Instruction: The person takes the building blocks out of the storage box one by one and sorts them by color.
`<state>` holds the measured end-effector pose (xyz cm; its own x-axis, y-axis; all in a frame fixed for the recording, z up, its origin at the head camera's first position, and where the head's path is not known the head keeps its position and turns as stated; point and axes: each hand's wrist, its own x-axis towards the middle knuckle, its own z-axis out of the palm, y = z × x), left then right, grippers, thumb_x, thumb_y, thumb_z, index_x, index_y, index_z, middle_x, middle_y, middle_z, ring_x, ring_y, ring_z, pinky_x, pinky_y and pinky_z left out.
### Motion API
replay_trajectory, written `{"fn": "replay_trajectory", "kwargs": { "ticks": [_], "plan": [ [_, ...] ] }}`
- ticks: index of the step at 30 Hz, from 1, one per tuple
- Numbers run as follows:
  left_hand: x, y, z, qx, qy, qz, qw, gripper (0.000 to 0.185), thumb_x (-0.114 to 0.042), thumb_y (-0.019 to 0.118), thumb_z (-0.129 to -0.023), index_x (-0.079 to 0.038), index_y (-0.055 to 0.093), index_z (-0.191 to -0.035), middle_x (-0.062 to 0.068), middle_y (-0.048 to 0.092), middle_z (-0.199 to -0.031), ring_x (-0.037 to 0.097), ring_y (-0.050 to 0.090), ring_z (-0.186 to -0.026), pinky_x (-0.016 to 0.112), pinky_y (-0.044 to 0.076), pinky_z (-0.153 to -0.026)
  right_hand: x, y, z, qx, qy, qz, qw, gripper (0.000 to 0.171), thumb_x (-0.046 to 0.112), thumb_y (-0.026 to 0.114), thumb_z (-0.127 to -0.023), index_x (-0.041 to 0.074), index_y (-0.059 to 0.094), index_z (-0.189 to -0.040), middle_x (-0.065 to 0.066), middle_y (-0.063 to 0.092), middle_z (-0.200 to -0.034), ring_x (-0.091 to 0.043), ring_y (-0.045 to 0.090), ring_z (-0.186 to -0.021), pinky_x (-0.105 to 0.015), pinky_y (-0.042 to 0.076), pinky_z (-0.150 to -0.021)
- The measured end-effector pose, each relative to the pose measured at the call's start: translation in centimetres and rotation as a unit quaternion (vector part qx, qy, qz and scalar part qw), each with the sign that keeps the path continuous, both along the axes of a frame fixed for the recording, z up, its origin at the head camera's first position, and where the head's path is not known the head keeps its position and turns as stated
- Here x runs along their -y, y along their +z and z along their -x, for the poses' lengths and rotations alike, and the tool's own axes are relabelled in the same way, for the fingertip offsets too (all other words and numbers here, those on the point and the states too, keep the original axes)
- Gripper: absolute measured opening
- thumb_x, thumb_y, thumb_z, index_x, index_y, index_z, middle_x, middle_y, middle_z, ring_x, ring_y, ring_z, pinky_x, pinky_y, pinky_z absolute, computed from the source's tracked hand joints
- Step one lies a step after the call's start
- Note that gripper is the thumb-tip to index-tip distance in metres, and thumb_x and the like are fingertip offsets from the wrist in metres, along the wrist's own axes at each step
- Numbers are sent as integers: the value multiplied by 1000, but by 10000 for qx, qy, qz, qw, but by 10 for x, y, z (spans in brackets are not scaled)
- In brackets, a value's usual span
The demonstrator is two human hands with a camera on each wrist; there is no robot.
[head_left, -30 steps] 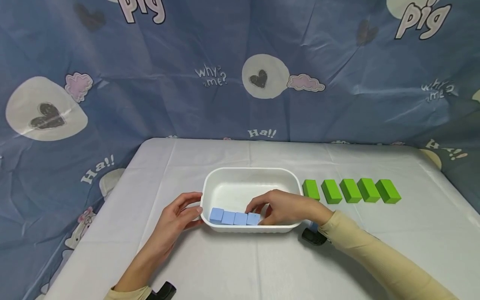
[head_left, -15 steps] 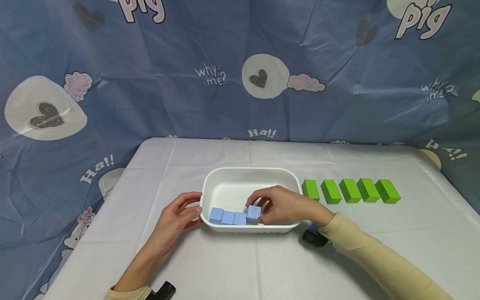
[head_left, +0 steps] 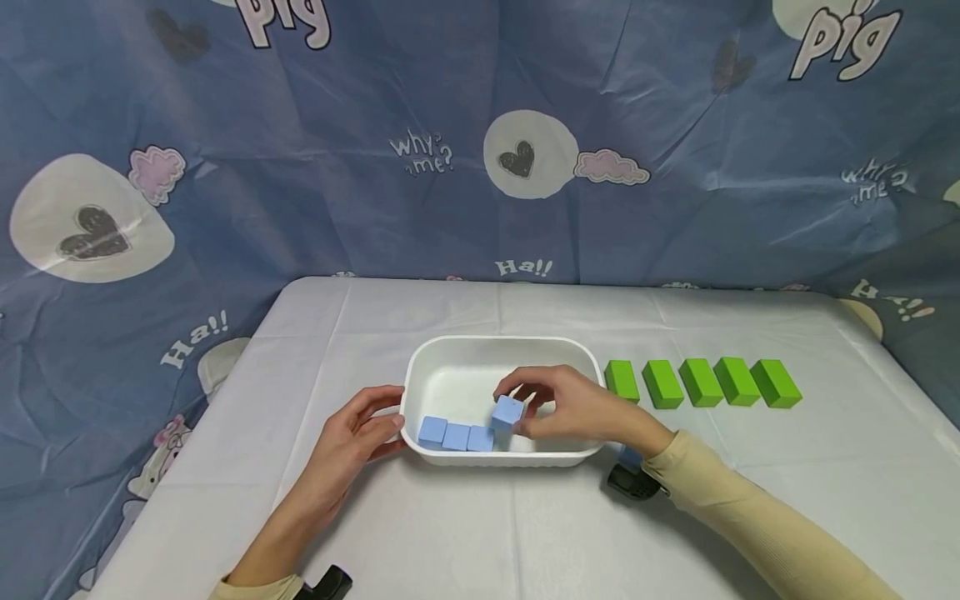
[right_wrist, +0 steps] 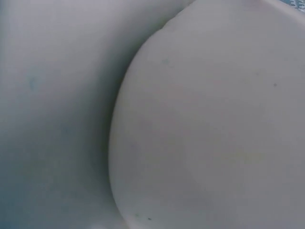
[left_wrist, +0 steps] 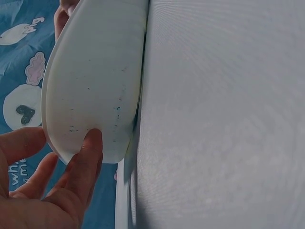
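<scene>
A white tray (head_left: 450, 352) sits mid-table. Along its near wall lie three light blue cubes (head_left: 455, 435) in a row. My right hand (head_left: 551, 408) pinches a fourth blue cube (head_left: 508, 412) and holds it lifted above the row's right end. My left hand (head_left: 358, 437) rests against the tray's left wall, thumb on the rim. In the left wrist view the fingers (left_wrist: 83, 162) press on the tray's (left_wrist: 95, 76) outer wall. The right wrist view shows only the tray's (right_wrist: 214, 124) white outer wall, close up and blurred.
Several green blocks (head_left: 701, 381) stand in a row right of the tray. A black wrist device (head_left: 632, 482) sits under my right forearm, another (head_left: 326, 582) at the left wrist. A blue patterned cloth (head_left: 480, 142) hangs behind the white-covered table (head_left: 480, 533).
My right hand has lifted the rightmost blue cube up out of the row in the tray. The left hand has stayed on the tray.
</scene>
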<state>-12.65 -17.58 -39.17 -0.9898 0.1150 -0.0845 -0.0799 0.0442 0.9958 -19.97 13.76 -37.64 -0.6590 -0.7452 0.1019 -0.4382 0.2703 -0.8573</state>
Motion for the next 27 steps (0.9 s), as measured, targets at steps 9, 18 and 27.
{"fn": "replay_trajectory", "kwargs": {
  "ticks": [9,18,27],
  "plan": [
    [0,-1,0,-39,-3,-38,10000,42,-11,65,-95,-6,52,-134,14,54,-133,24,61,-113,35,54,-88,-4,1,-6,-371,-551,686,9954,40,19,78,-86,17,65,-123,3,64,-118,-18,66,-97,-38,54,-84],
    [0,-1,-1,-21,11,-82,10000,42,-11,65,-95,-6,51,-134,14,53,-134,24,61,-113,35,54,-87,-5,7,-11,-580,-844,912,9906,40,18,79,-86,17,65,-124,3,63,-119,-19,65,-96,-35,52,-87],
    [0,-1,-1,-40,31,-57,10000,42,-10,65,-95,-5,51,-134,14,54,-134,24,61,-113,35,54,-87,-18,18,-16,-662,-1014,813,9893,42,18,78,-86,16,64,-125,4,63,-119,-19,66,-95,-41,52,-88]
  ]
}}
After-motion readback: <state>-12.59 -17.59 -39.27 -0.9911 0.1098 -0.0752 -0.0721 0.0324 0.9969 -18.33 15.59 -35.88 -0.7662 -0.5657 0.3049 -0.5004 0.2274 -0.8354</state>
